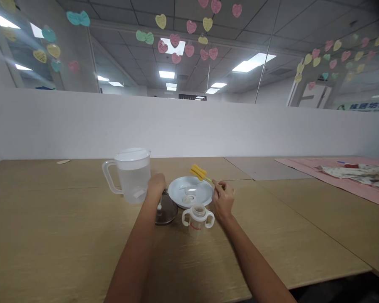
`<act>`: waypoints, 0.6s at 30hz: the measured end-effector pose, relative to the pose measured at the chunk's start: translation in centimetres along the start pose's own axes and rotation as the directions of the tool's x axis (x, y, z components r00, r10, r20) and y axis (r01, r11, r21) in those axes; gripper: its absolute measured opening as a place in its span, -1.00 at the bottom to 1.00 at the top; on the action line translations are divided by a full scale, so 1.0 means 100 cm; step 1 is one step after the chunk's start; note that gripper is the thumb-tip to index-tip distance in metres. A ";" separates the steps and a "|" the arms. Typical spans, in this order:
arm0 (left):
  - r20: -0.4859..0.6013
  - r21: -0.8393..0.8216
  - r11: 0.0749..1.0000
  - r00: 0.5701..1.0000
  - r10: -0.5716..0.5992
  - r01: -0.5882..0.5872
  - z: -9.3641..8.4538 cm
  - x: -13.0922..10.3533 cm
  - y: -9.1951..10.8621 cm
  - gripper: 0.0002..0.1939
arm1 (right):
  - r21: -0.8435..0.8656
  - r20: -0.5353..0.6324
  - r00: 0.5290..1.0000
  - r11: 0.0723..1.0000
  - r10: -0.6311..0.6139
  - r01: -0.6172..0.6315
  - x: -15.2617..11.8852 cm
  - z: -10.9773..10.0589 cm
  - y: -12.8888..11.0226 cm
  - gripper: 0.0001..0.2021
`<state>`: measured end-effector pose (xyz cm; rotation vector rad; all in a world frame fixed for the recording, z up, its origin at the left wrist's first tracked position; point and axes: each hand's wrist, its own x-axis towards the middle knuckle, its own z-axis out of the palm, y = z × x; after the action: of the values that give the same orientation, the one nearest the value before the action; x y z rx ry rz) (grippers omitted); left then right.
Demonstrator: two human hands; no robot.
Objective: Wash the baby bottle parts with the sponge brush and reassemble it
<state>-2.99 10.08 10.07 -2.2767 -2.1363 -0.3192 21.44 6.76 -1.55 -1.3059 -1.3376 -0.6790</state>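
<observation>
My right hand [223,198] is closed on the thin green handle of a bottle brush with a yellow sponge head [198,172], held over the back rim of a white bowl [173,191]. Inside the bowl lie clear and white plastic parts [189,198]. A baby bottle [198,218] with two white side handles stands upright and uncapped in front of the bowl. My left hand [157,184] is between a clear plastic pitcher [134,179] and the bowl, above a dark, shiny, cone-like object [168,209]. Its fingers are hidden from me, and the forearm covers part of that object.
The wooden table [66,235] meets a white low wall [183,126] with glass above it. At the right, a pink cloth [306,168] carries patterned fabric [360,173]. A small flat piece [63,161] lies at the back left. The table's front edge shows at lower right.
</observation>
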 end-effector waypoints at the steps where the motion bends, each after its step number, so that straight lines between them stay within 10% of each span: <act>1: 0.012 0.013 1.000 1.000 0.003 -0.003 -0.001 0.001 0.003 -0.74 | -0.046 0.000 1.000 0.999 0.008 -0.008 0.001 -0.001 0.000 -0.66; 12: 0.180 -0.056 0.970 0.953 0.244 -0.238 0.017 -0.004 0.060 -0.71 | -0.330 0.058 0.998 0.944 0.024 -0.004 0.013 -0.018 0.002 -0.72; 18: 0.056 -0.204 0.944 0.960 0.275 -0.259 0.038 -0.006 0.063 -0.89 | -0.266 0.032 0.995 0.959 -0.095 0.100 0.017 -0.021 -0.003 -0.78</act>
<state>3.76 9.61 7.11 -2.6947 -1.8682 -0.4517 22.13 5.24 0.61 -1.4700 -1.3666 -0.9442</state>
